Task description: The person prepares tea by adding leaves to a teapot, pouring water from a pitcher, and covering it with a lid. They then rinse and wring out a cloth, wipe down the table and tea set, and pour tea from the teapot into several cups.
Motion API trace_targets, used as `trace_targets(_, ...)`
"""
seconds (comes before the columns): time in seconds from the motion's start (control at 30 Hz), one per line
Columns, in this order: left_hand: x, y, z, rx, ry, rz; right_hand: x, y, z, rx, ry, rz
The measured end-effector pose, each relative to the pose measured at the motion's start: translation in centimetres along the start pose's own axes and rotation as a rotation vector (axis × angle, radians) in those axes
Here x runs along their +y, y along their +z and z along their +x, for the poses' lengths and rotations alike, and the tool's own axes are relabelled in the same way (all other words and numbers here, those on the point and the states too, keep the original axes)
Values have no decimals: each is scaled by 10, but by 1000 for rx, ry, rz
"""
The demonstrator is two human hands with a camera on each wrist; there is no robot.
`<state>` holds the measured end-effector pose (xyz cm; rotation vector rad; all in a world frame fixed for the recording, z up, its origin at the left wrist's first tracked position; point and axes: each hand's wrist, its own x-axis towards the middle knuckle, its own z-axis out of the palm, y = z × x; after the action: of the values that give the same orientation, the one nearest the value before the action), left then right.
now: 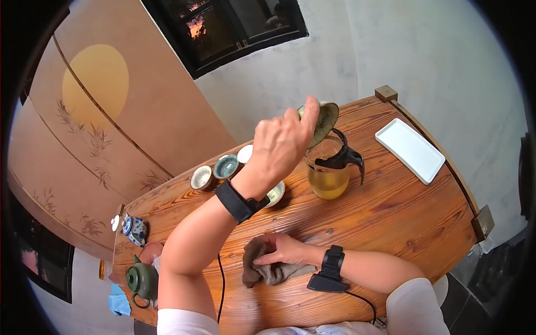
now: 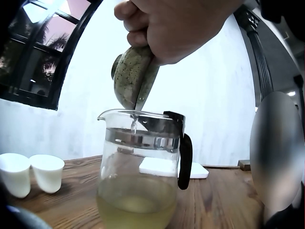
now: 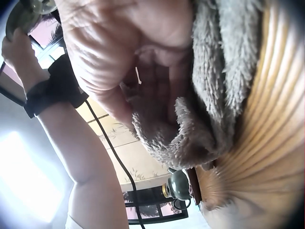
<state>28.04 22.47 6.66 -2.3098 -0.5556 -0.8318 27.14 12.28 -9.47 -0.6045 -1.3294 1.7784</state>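
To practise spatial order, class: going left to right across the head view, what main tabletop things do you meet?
Green teapot, pale cup, teal cup, crumpled cloth, glass pitcher, white tray.

Left grip [image 1: 282, 134] holds speckled bowl [image 1: 325, 124] tilted at 12 o'clock from glass pitcher [image 1: 328, 184]. Right grip [image 1: 285, 249] holds cloth [image 1: 254, 263] on table [image 1: 385, 223], pitcher's 7; green teapot [image 1: 144, 281], 8; white tray [image 1: 410, 149], between 2 and 3.
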Motion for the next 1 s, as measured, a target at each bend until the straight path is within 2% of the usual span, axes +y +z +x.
trace_targets(0.1, 4, -6, -5, 14, 23, 47, 4, 1, 1, 0, -15, 26)
trace_targets(0.17, -3, -8, -11, 49, -191, -132, 1, 3, -1, 52, -41, -14)
trace_targets(0.23, -19, -21, -26, -103, -481, -327, -10, 5, -6, 43, -52, 6)
trace_targets(0.27, -29, -26, -38, -82, -631, -503, -13, 6, -8, 46, -64, 32)
trace_targets(0.3, -40, -34, -53, -110, -723, -539, -9, 5, -7, 62, -91, 18)
trace_targets(0.37, -58, -47, -89, -73, -821, -600, -17, 7, -8, 63, -183, 58)
trace_targets(0.43, -76, -52, -141, -36, -750, -562, -33, 16, -12, 133, -227, 159)
trace_targets(0.5, -71, -62, -188, -192, -999, -695, -48, 18, -16, 108, -250, 182)
trace_targets(0.57, -58, -62, -231, -310, -1020, -654, -60, 22, -17, 151, -255, 244)
trace_targets(0.63, -36, -63, -253, -296, -1033, -790, -64, 25, -17, 138, -290, 176)
trace_targets(0.67, -25, -64, -257, -267, -1065, -884, -63, 26, -17, 129, -256, 0)
trace_targets(0.7, -17, -65, -261, -357, -1118, -926, -61, 28, -17, 119, -224, -176)
trace_targets(0.77, -5, -74, -252, -334, -1005, -956, -57, 33, -13, 44, -433, -853)
trace_targets(0.8, 1, -73, -252, -326, -1014, -960, -54, 38, -14, -37, -487, -1052)
trace_targets(0.83, 5, -72, -253, -306, -1026, -1004, -54, 41, -16, -46, -483, -1057)
trace_targets(0.9, 8, -72, -255, -276, -1040, -1045, -54, 45, -18, -74, -571, -1352)
trace_targets(1.0, 8, -79, -253, -248, -1110, -1205, -53, 51, -20, -61, -585, -1474)
